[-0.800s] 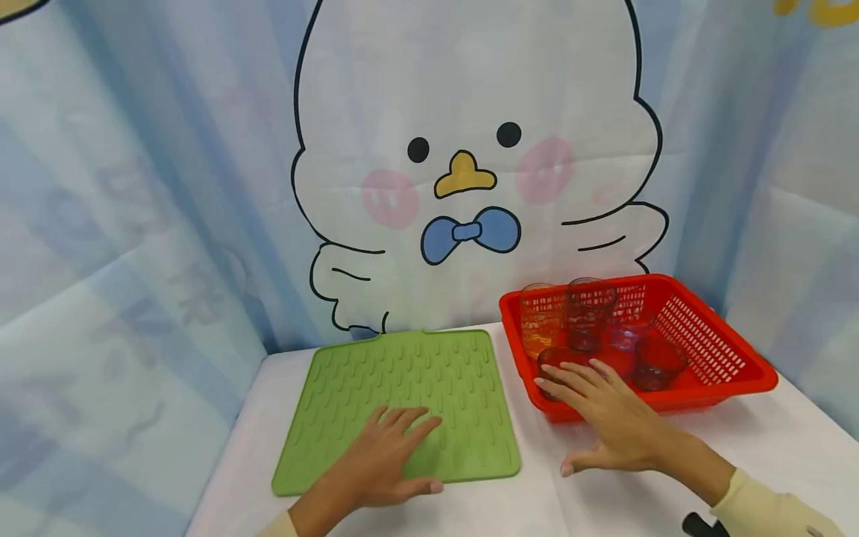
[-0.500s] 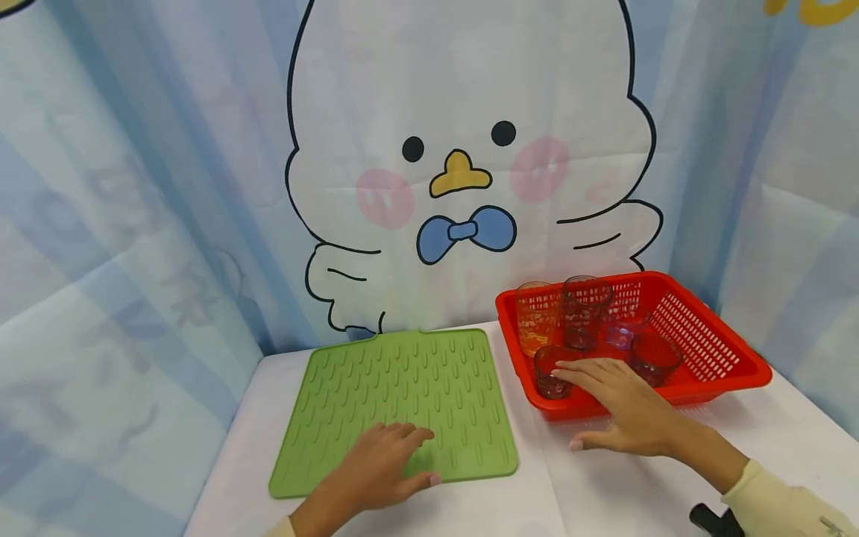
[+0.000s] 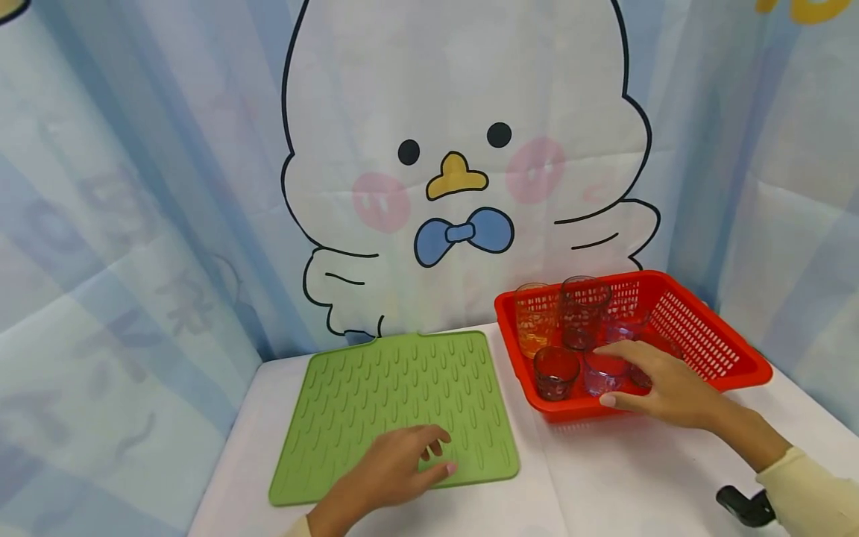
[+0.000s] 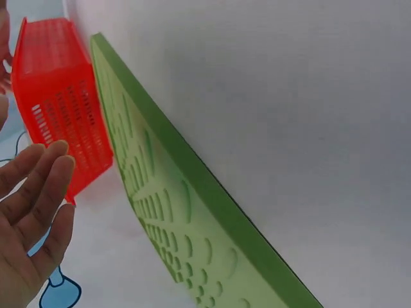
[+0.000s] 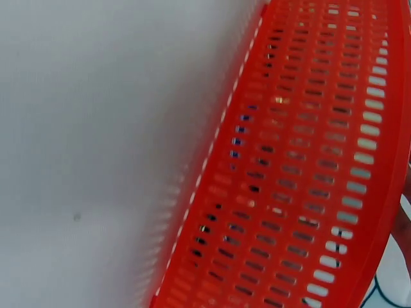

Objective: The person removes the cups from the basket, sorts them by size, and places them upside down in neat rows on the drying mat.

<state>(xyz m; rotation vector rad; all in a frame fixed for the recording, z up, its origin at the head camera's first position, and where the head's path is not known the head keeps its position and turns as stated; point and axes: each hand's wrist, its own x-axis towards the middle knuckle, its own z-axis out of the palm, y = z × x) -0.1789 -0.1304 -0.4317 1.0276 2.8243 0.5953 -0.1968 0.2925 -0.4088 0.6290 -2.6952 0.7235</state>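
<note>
Head view shows the right hand (image 3: pixel 661 388) reaching over the front rim of the red basket (image 3: pixel 705 339), thumb outside the wall and fingers curved around a clear glass (image 3: pixel 604 371) inside; a dark red glass (image 3: pixel 555 371) stands just beside it, an orange glass (image 3: pixel 535 317) and another dark glass (image 3: pixel 585 309) behind; the left hand (image 3: pixel 403 466) rests on the green mat (image 3: pixel 396 388), fingers relaxed and loosely spread, on the white worktop (image 3: pixel 604 485).

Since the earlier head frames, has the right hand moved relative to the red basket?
Yes. The right hand has shifted rightward along the red basket front and reached in over the rim, its fingers now around a clear glass.
</note>
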